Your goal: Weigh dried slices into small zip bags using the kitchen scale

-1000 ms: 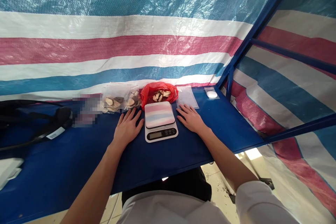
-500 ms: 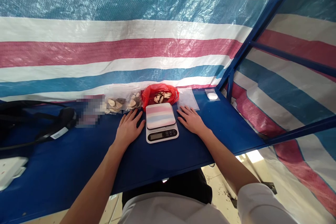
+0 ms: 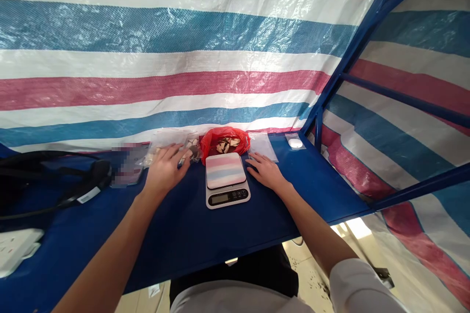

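My left hand (image 3: 165, 171) reaches over the clear bags at the back, its fingers apart; it partly hides a bag of pale dried slices (image 3: 150, 157). A second such bag (image 3: 193, 144) lies just right of its fingertips. My right hand (image 3: 267, 171) rests with fingers spread on the blue table, close to some flat clear plastic bags (image 3: 263, 145). Between my hands stands a white kitchen scale (image 3: 225, 171) with nothing on its plate; its display faces me. Directly behind the scale sits an open red plastic bag (image 3: 209, 144) holding pale, dark-edged slices (image 3: 228, 145).
A small white case (image 3: 294, 143) lies on a clear bag at the back right. A partly blurred flat object (image 3: 128, 166) and a black strapped device (image 3: 88, 176) are at the left, with a white power strip (image 3: 18, 249) nearer me. Striped sheeting (image 3: 165, 83) and blue frame bars (image 3: 319, 124) enclose the table.
My left hand has lifted away from beside the scale and moved left and onto the bags of slices. My right hand stays on the table. The view has tilted slightly upward.
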The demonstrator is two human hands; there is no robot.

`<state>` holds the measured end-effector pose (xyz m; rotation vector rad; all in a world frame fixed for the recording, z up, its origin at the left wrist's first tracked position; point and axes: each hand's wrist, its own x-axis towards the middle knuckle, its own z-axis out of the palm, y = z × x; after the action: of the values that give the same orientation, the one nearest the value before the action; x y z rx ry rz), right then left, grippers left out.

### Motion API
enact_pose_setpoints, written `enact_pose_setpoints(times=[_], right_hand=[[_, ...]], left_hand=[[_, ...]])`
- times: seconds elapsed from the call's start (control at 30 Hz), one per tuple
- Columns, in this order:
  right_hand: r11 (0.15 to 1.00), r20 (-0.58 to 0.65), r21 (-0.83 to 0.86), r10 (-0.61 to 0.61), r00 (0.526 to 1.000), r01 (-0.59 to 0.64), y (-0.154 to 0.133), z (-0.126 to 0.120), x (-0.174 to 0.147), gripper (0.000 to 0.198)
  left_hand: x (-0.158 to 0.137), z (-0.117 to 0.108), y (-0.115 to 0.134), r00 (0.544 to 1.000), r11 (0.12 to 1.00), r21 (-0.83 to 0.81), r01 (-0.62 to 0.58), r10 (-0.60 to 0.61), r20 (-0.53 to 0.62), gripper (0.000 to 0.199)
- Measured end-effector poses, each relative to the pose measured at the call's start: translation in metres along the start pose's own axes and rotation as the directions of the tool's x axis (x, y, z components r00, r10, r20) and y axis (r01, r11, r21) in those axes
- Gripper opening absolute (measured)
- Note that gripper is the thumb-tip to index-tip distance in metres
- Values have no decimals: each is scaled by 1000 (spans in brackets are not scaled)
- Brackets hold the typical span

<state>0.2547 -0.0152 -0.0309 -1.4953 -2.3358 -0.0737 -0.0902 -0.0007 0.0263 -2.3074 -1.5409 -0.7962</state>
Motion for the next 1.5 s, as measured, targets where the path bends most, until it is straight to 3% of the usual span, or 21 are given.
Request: enact_pose_setpoints(times=[0.2,0.3,0.4,0.77,1.23,1.5], right_hand=[[999,-6,32,18,1000,-18,3,10,1,37],[999,5,42,24,1000,-24,4,14,0,38],[998,11,52,31,999,-32,4,15,-1,38],[996,17,76,37,999,-38,4,15,-1,39],[999,10,30,21,1000,-21,3,14,-1,39],[999,-85,43,-23,996,27,-2,2,4,35]], left_hand=[[4,10,-36,985,993,114,30,-49,168,56],[0,16,-46,961,990,143,17,-55,270,63],[-2,19,-51,954,986,166,-5,-44,296,60],[5,19,-64,965,999,36,19,-28,262,47],[2,15,-59,992,998,-30,60,-57,113,41],[5,-4,-38,978,977,-131,167,-181,-102,39]])
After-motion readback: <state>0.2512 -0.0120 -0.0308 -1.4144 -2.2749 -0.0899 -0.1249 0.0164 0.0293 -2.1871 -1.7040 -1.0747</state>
